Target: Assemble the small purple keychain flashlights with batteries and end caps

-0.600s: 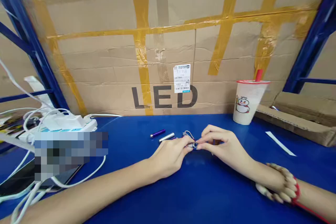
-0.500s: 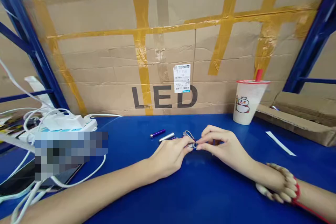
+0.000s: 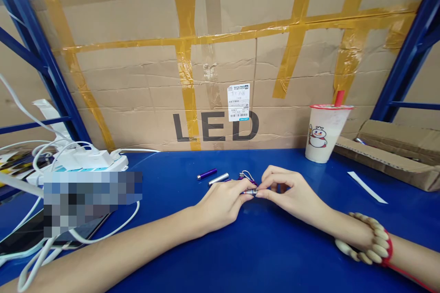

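Between thumb and fingers, my left hand grips a small silvery cylindrical piece, its exact kind too small to make out. My right hand is closed in a pinch at the right end of that piece, thumb and forefinger touching it. Just beyond the left hand lie a purple metal tube and a silver metal tube. A purple part with a pale cord loop rests behind the fingertips, partly hidden by them.
A lidded drink cup stands at the back right, near an open cardboard tray. A white strip lies on the blue tabletop. At left are a white power strip, cables and phones. A large cardboard box closes off the back.
The silvery piece has tilted slightly, and its open round end, visible before, is now covered by the right fingertips. My hands stay in nearly the same place.
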Motion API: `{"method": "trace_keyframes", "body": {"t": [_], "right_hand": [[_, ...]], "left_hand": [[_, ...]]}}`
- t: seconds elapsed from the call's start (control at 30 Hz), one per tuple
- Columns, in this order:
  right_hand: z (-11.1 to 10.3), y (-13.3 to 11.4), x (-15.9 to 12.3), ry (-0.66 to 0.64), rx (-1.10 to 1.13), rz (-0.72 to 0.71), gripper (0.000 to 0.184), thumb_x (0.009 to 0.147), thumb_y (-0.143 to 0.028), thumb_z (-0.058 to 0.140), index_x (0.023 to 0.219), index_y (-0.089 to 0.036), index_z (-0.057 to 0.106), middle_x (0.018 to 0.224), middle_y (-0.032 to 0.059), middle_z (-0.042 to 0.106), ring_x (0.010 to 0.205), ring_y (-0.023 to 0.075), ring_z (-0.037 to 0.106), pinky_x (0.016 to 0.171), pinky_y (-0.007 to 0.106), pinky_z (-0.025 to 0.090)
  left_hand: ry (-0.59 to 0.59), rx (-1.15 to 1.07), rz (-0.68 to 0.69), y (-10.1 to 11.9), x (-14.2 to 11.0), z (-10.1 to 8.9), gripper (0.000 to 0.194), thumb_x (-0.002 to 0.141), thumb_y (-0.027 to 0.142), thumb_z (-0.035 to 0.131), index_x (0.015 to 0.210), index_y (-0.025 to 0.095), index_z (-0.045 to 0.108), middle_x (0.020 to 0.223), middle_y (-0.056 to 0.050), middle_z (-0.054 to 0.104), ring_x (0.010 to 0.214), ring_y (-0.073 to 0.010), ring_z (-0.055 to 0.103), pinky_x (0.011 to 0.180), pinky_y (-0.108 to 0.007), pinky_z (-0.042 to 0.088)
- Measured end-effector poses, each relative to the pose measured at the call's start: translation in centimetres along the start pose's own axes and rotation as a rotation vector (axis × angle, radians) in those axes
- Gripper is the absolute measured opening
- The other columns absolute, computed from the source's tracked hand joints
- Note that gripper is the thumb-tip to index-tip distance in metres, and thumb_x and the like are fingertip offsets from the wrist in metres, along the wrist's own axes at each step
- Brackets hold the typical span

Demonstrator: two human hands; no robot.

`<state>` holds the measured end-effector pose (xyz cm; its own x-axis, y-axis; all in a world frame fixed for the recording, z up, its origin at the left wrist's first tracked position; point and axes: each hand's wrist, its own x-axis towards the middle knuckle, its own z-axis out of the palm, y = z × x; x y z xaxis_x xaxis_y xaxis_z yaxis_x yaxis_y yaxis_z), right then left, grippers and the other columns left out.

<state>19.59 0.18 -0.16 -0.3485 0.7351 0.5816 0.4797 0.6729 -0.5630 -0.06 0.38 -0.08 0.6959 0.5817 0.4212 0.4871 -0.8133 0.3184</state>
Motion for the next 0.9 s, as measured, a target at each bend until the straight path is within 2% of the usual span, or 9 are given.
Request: {"method": "trace_keyframes", "body": {"t": [0.33,0.7,0.9], "right_hand": [[0.27,-0.41,0.35,-0.013,0.077,0.084,0.024,0.072,-0.034,0.065,0.059,-0.014,0.062,0.066,0.0026,0.054,0.052,0.0070,0.042,0.046,0.021,0.033],[0.27,-0.20,0.23,-0.015,0.118,0.169,0.027,0.070,-0.040,0.065,0.061,-0.014,0.064,0.067,0.0032,0.054,0.054,0.0085,0.044,0.049,0.022,0.034],[0.37,-0.14,0.40,0.005,0.130,0.185,0.028,0.069,-0.039,0.065,0.059,-0.013,0.063,0.066,0.0031,0.054,0.049,0.0068,0.043,0.045,0.022,0.034]], "left_hand": [[0.097,0.019,0.013,-0.24,-0.02,0.29,0.021,0.091,0.022,0.040,0.105,0.019,0.054,0.104,0.001,0.063,0.092,-0.0129,0.058,0.080,-0.022,0.044],[0.074,-0.005,-0.054,0.13,0.05,0.18,0.029,0.091,0.024,0.039,0.119,0.024,0.048,0.116,0.002,0.058,0.101,-0.0142,0.056,0.086,-0.027,0.043],[0.072,-0.015,-0.076,0.08,0.08,0.32,0.026,0.091,0.026,0.038,0.113,0.022,0.052,0.110,0.001,0.061,0.098,-0.0135,0.057,0.084,-0.025,0.044]]}}
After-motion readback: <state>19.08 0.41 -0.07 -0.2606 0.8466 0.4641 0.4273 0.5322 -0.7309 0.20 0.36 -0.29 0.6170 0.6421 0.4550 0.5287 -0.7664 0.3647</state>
